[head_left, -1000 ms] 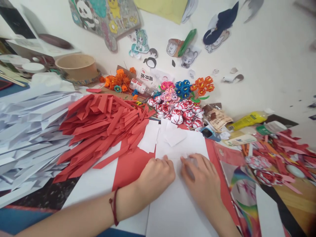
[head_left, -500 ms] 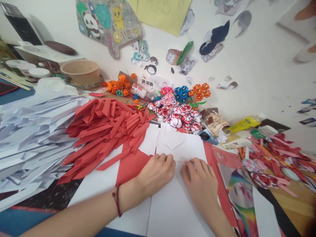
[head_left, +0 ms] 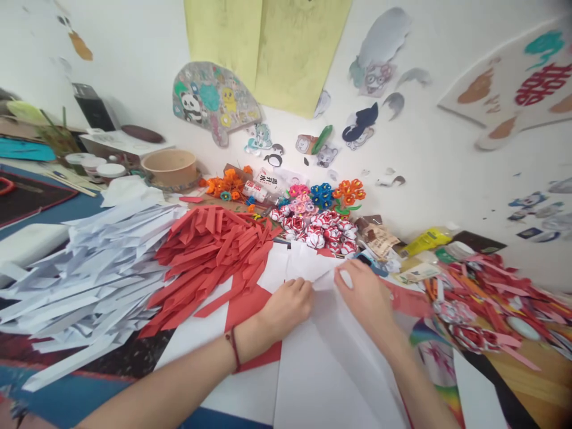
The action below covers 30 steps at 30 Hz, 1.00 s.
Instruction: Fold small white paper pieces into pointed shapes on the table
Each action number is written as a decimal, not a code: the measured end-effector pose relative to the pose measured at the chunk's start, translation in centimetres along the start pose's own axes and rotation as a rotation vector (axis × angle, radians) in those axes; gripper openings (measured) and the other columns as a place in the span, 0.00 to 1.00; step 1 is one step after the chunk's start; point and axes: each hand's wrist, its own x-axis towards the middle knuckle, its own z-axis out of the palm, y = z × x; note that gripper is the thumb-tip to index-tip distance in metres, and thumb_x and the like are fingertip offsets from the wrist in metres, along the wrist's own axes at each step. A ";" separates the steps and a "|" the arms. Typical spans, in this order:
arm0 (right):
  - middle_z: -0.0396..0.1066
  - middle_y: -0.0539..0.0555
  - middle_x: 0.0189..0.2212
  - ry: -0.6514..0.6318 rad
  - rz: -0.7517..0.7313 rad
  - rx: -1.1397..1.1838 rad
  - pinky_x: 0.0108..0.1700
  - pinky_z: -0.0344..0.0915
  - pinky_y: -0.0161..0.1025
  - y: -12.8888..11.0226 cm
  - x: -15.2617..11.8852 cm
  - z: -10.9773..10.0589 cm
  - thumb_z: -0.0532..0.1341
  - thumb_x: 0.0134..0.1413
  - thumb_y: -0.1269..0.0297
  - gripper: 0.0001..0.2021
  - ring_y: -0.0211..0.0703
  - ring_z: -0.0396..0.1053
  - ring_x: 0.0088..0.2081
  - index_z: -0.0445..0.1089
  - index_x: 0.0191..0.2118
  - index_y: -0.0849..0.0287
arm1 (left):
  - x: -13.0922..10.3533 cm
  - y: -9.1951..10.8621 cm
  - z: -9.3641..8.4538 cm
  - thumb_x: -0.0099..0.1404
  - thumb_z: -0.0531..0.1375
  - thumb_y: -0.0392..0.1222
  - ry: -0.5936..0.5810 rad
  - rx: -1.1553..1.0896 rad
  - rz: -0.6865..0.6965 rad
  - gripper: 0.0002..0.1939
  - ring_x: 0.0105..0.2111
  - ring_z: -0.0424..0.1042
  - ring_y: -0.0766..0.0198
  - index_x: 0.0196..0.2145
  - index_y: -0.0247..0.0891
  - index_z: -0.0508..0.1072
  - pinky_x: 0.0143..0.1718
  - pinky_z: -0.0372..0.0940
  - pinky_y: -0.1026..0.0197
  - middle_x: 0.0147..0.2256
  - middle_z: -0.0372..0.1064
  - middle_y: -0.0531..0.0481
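In the head view, a white paper sheet (head_left: 330,363) lies flat on the table directly in front of the person, over a red sheet (head_left: 243,301). The left hand (head_left: 288,304) rests on the left part of the sheet with the fingers curled, pressing it down. The right hand (head_left: 364,295) pinches the far edge of the sheet, which is lifted a little there. Piles of red strips (head_left: 210,253) and white strips (head_left: 102,268) lie to the left, paper flowers (head_left: 319,223) just behind.

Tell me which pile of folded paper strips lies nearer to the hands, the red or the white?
The red pile. Its strips end just beside the left hand, while the white pile lies farther off to the left.
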 end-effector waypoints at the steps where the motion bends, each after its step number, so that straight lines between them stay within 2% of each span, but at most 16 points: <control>1: 0.70 0.55 0.35 0.066 0.009 0.084 0.38 0.60 0.39 0.0 1.0 -0.3 0.54 0.58 0.63 0.08 0.45 0.67 0.39 0.69 0.38 0.59 | 0.1 -0.3 -0.1 0.65 0.51 0.28 0.017 -0.059 -0.065 0.07 0.34 0.66 0.59 0.34 0.31 0.68 0.33 0.62 0.58 0.32 0.65 0.45; 2: 0.70 0.56 0.38 0.113 0.014 0.170 0.42 0.61 0.41 0.1 1.7 -0.4 0.55 0.58 0.61 0.11 0.46 0.67 0.42 0.69 0.42 0.59 | 0.1 -0.5 -0.3 0.65 0.50 0.29 0.046 -0.141 -0.150 0.08 0.34 0.66 0.60 0.33 0.32 0.68 0.34 0.62 0.59 0.32 0.65 0.46; 4: 0.70 0.57 0.43 0.108 0.021 0.409 0.48 0.61 0.44 0.1 2.4 0.0 0.56 0.57 0.58 0.15 0.46 0.66 0.46 0.68 0.47 0.58 | 0.2 -1.1 -0.6 0.66 0.50 0.31 0.140 -0.362 -0.337 0.09 0.32 0.66 0.63 0.32 0.33 0.69 0.34 0.61 0.61 0.31 0.66 0.48; 7: 0.70 0.56 0.44 -0.096 0.108 0.931 0.46 0.64 0.43 0.1 2.0 1.7 0.58 0.55 0.55 0.19 0.45 0.68 0.45 0.66 0.50 0.56 | 0.4 -1.7 -1.1 0.66 0.49 0.34 0.300 -0.700 -0.526 0.10 0.29 0.65 0.67 0.32 0.34 0.70 0.32 0.59 0.65 0.30 0.67 0.50; 9: 0.72 0.56 0.39 -0.136 0.230 1.213 0.42 0.66 0.42 0.1 1.4 3.2 0.60 0.54 0.53 0.20 0.45 0.70 0.41 0.66 0.51 0.56 | 0.6 -1.8 -1.2 0.65 0.50 0.36 0.359 -0.857 -0.585 0.10 0.29 0.65 0.67 0.31 0.34 0.71 0.32 0.59 0.66 0.30 0.69 0.50; 11: 0.72 0.55 0.32 -0.163 0.303 1.355 0.38 0.65 0.41 0.1 0.9 4.5 0.63 0.50 0.53 0.18 0.43 0.70 0.33 0.70 0.43 0.59 | 0.7 -1.7 -1.3 0.64 0.52 0.37 0.370 -0.960 -0.635 0.10 0.29 0.66 0.67 0.31 0.34 0.72 0.32 0.59 0.66 0.30 0.70 0.50; 13: 0.71 0.53 0.26 -0.180 0.303 1.415 0.35 0.64 0.39 -0.1 0.6 5.2 0.63 0.50 0.52 0.15 0.40 0.67 0.28 0.72 0.35 0.61 | 0.9 -1.5 -1.1 0.64 0.52 0.39 0.357 -1.015 -0.676 0.11 0.28 0.66 0.66 0.31 0.34 0.73 0.32 0.59 0.66 0.29 0.70 0.50; 16: 0.67 0.50 0.21 -0.171 0.298 1.444 0.31 0.61 0.37 -0.8 0.4 5.4 0.62 0.52 0.54 0.14 0.38 0.64 0.25 0.72 0.29 0.61 | 1.1 -1.2 -0.9 0.63 0.53 0.40 0.338 -1.053 -0.705 0.11 0.27 0.65 0.66 0.30 0.34 0.73 0.30 0.58 0.66 0.27 0.70 0.50; 21: 0.67 0.49 0.22 -0.143 0.328 1.437 0.27 0.58 0.35 -1.9 0.0 5.0 0.63 0.50 0.58 0.10 0.36 0.61 0.23 0.72 0.30 0.60 | 1.0 -0.9 -1.1 0.63 0.53 0.42 0.275 -1.140 -0.718 0.12 0.26 0.65 0.67 0.30 0.33 0.72 0.28 0.58 0.66 0.26 0.69 0.51; 25: 0.69 0.49 0.24 -0.214 0.326 1.429 0.27 0.58 0.35 -2.1 -0.1 4.9 0.64 0.48 0.59 0.09 0.36 0.62 0.24 0.72 0.30 0.60 | 0.7 -1.0 -1.4 0.64 0.52 0.42 0.314 -1.192 -0.709 0.10 0.28 0.65 0.67 0.32 0.35 0.70 0.29 0.59 0.67 0.29 0.69 0.51; 27: 0.66 0.48 0.21 -0.228 0.322 1.445 0.28 0.57 0.35 -2.3 -0.1 4.8 0.63 0.51 0.58 0.10 0.36 0.61 0.23 0.71 0.27 0.60 | 0.6 -1.1 -1.6 0.64 0.53 0.41 0.334 -1.191 -0.695 0.08 0.27 0.65 0.68 0.33 0.35 0.69 0.29 0.58 0.67 0.29 0.68 0.52; 30: 0.63 0.48 0.19 -0.207 0.326 1.483 0.28 0.57 0.35 -2.5 -0.2 4.8 0.56 0.57 0.52 0.19 0.36 0.60 0.23 0.66 0.22 0.60 | 0.5 -1.1 -1.6 0.64 0.53 0.41 0.336 -1.172 -0.689 0.07 0.26 0.63 0.69 0.31 0.36 0.68 0.28 0.57 0.68 0.27 0.65 0.54</control>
